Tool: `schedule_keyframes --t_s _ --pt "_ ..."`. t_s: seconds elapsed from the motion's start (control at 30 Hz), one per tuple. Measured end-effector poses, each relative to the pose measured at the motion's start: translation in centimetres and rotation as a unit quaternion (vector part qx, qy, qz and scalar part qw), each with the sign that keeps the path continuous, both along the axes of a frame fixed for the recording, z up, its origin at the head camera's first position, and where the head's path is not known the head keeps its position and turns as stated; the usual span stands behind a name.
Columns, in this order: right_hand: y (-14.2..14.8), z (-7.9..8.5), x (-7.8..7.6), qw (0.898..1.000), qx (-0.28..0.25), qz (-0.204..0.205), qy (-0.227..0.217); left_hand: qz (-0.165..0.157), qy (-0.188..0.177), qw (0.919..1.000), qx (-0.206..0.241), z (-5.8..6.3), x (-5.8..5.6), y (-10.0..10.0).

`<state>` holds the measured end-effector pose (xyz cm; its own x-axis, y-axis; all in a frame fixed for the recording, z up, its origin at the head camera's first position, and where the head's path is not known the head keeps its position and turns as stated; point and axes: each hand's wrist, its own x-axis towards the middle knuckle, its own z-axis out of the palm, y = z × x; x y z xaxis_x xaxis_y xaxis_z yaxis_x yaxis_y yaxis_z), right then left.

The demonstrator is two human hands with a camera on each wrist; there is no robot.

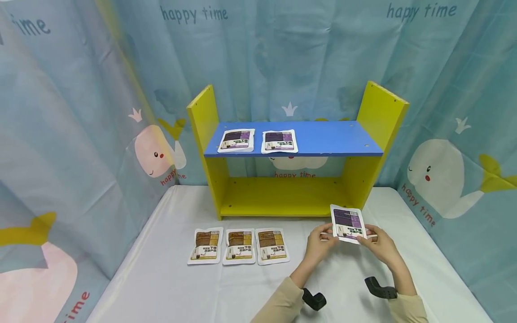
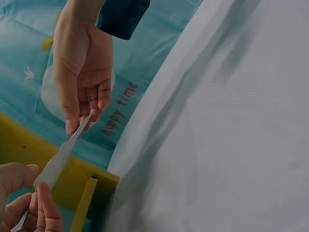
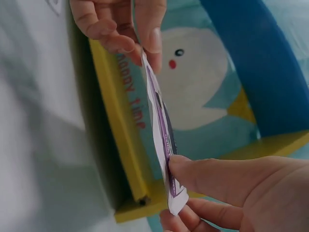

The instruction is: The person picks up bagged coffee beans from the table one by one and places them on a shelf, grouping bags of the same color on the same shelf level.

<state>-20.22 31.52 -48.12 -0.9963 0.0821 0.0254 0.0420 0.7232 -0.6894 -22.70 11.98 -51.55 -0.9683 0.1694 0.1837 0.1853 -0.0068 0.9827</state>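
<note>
A white pouch with a purple label (image 1: 348,222) is held up in front of the shelf's lower right corner. My left hand (image 1: 317,244) pinches its left edge, and my right hand (image 1: 379,244) pinches the lower right edge between thumb and fingers. Seen almost edge-on in the right wrist view, the pouch (image 3: 161,130) looks thin and spans both hands. The left wrist view also has it side-on, with the left hand (image 2: 29,203) at the near end and the right hand (image 2: 84,82) at the far end.
A yellow shelf unit (image 1: 381,121) with a blue upper board (image 1: 327,134) stands behind the hands. Two purple-labelled pouches, one at left (image 1: 236,141) and one beside it (image 1: 279,141), lie on that board. Three brown-labelled pouches (image 1: 239,246) lie in a row on the white table (image 1: 169,287).
</note>
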Motion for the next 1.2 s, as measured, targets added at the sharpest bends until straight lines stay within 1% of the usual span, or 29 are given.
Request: schedule_keyframes --t_s 0.1,0.17,0.3,0.4,0.47,0.57,0.67,0.8,0.97,1.07,1.2 --pt "-0.3 0.5 0.0 1.0 -0.009 0.01 0.008 0.005 -0.005 0.9998 0.017 0.6 -0.2 -0.4" --pt "-0.6 0.9 0.1 1.0 -0.015 0.014 0.021 0.005 -0.002 0.9996 0.029 1.1 -0.3 -0.6" --pt "-1.3 1.9 0.3 0.998 -0.018 0.015 0.059 0.003 0.02 0.9989 0.042 1.9 -0.4 -1.1" --pt "-1.6 2.4 0.2 0.996 -0.013 0.016 0.087 0.001 0.038 0.9985 0.04 2.5 -0.4 -1.6" --pt "-1.9 2.8 0.1 0.994 -0.012 0.022 0.102 -0.001 0.043 0.9982 0.042 2.9 -0.4 -1.9" --pt "-2.3 3.3 0.1 0.991 -0.019 0.022 0.131 -0.005 0.054 0.9977 0.04 3.8 -0.3 -2.5" --pt "-2.9 3.8 0.1 0.984 -0.036 0.021 0.174 -0.011 0.068 0.9968 0.042 5.4 0.2 -3.1" --pt "-3.3 4.3 0.2 0.971 -0.049 0.018 0.234 -0.018 0.09 0.9949 0.041 8.0 1.0 -4.0" --pt "-3.7 5.5 0.0 0.959 -0.051 0.002 0.28 -0.011 0.131 0.9911 0.016 10.7 1.2 -4.5" --pt "-3.9 6.6 -0.1 0.95 -0.054 -0.003 0.307 0.005 0.165 0.9863 -0.003 12.0 1.2 -4.7" --pt "-4.3 8.0 -0.3 0.933 -0.063 0.007 0.354 0.023 0.215 0.9761 -0.024 13.5 1.0 -4.9"
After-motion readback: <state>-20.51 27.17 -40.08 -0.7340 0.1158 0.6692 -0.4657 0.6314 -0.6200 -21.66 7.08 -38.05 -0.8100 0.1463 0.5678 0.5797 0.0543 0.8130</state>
